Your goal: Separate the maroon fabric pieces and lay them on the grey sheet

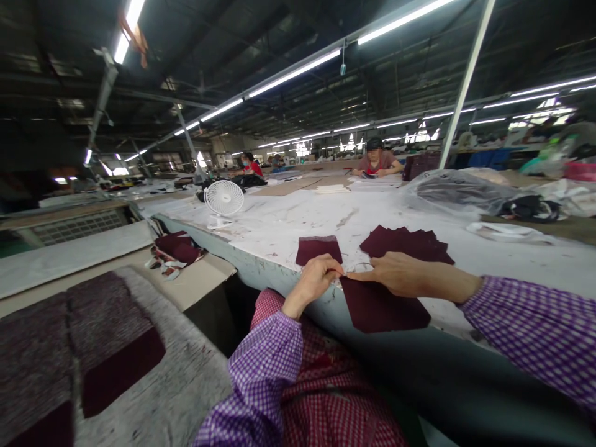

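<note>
A maroon fabric piece (384,307) hangs over the near edge of the white-covered table (298,214). Its upper left corner is pinched between the fingertips of my left hand (321,276). My right hand (400,273) lies along the top of the same piece, its index finger stretched toward that corner and its other fingers curled, partly hidden. Just beyond my left hand, a maroon piece with a greyish top strip (319,248) lies flat. Behind my right hand is a fanned pile of maroon pieces (405,242).
A white fan (224,198) stands on the table's left. Clear plastic (456,189) lies at the right. Maroon pieces (123,366) cover a grey surface at lower left, near a fabric bundle (179,248). A person (377,162) leans over the table's far side.
</note>
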Demonstrator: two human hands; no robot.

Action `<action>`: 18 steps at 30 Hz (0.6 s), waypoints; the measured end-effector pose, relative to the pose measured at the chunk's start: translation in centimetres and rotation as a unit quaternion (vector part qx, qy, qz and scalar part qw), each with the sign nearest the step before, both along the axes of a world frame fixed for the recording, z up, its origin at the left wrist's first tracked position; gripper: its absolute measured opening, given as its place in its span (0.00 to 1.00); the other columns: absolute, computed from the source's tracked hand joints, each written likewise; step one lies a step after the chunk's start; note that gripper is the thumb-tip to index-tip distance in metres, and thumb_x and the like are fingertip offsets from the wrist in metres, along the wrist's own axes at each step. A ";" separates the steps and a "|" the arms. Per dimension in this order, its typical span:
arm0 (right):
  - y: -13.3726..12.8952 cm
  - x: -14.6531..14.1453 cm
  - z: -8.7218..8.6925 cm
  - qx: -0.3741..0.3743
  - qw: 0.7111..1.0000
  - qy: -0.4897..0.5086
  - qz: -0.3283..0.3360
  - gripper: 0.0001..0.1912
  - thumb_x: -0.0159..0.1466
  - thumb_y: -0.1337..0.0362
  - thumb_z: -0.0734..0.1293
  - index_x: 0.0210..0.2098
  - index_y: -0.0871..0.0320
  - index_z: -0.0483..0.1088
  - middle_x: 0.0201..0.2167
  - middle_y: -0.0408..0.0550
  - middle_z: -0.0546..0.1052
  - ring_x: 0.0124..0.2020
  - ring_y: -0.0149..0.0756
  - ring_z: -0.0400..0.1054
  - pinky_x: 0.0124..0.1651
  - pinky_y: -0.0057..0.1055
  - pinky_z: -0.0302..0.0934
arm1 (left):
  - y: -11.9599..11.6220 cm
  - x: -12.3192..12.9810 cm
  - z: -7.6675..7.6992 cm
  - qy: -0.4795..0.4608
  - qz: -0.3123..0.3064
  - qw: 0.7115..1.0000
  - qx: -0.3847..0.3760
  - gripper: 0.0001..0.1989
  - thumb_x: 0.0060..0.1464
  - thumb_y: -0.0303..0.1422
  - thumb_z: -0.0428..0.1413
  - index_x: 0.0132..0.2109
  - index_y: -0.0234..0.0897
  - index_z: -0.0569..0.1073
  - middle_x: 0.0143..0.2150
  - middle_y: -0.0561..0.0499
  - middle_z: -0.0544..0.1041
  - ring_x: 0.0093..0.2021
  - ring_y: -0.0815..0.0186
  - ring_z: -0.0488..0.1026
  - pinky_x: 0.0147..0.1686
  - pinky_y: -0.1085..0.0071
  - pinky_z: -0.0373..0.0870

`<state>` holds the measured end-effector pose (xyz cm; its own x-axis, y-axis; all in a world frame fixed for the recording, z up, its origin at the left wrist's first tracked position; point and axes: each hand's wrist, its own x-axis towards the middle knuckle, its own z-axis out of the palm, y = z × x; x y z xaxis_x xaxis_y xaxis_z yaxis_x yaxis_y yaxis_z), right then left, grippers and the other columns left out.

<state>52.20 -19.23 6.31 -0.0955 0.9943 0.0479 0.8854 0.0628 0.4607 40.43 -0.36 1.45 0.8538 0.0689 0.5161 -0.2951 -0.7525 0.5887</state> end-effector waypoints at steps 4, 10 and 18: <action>0.8 -0.2 0.2 -0.016 1.000 -0.009 -0.011 0.33 0.59 0.78 0.56 0.59 0.44 0.60 0.27 0.45 0.74 0.25 0.33 0.65 0.27 0.29 0.48 | 0.7 -0.1 -0.2 0.015 0.005 0.999 -0.043 0.08 0.52 0.23 0.51 0.33 0.33 0.75 0.33 0.51 0.73 0.34 0.69 0.70 0.36 0.75 0.66; 1.3 -0.2 0.5 -0.036 0.992 0.053 -0.106 0.25 0.62 0.68 0.60 0.58 0.50 0.61 0.38 0.52 0.74 0.34 0.39 0.69 0.31 0.29 0.53 | 2.3 -0.1 -0.4 0.014 0.125 0.988 0.088 0.10 0.51 0.31 0.57 0.42 0.37 0.74 0.41 0.50 0.74 0.44 0.63 0.67 0.45 0.68 0.65; 0.5 4.7 3.1 -0.010 0.957 0.257 -0.134 0.07 0.61 0.66 0.57 0.32 0.58 0.66 0.27 0.46 0.73 0.27 0.33 0.66 0.30 0.27 0.54 | 1.8 0.5 0.8 0.055 0.139 0.960 0.239 0.10 0.55 0.31 0.53 0.43 0.38 0.76 0.43 0.49 0.75 0.46 0.62 0.67 0.48 0.67 0.64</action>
<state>56.91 -18.71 9.38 0.1944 0.9809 0.0003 0.9802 -0.1943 -0.0393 40.98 1.46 2.26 0.8879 0.0791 0.4533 -0.0005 -0.9849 0.1730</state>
